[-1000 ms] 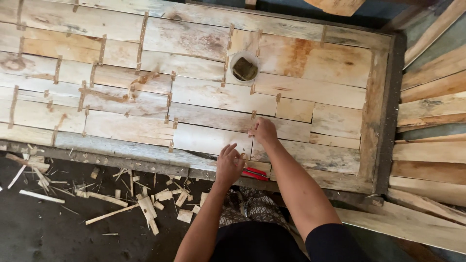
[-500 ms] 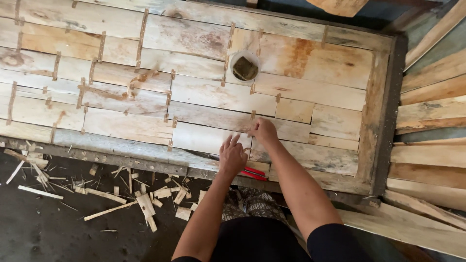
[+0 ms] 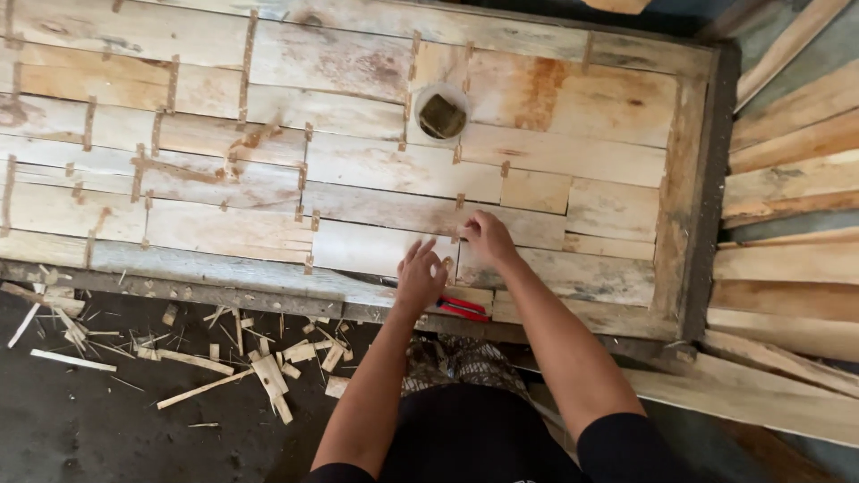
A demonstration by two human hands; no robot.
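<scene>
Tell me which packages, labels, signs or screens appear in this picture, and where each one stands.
No label, sign or screen shows.
The nearest thing to a package is a small round pale plastic cup with dark contents, on the board surface above the hands.

The left hand (image 3: 420, 275) is covering part of the red-handled tool (image 3: 463, 308), so its kind is staying unclear. At twelve o'clock, the small white cup (image 3: 441, 114) is holding something dark, too small to identify. The wooden panel (image 3: 268, 179) is running off the frame at nine o'clock.
</scene>
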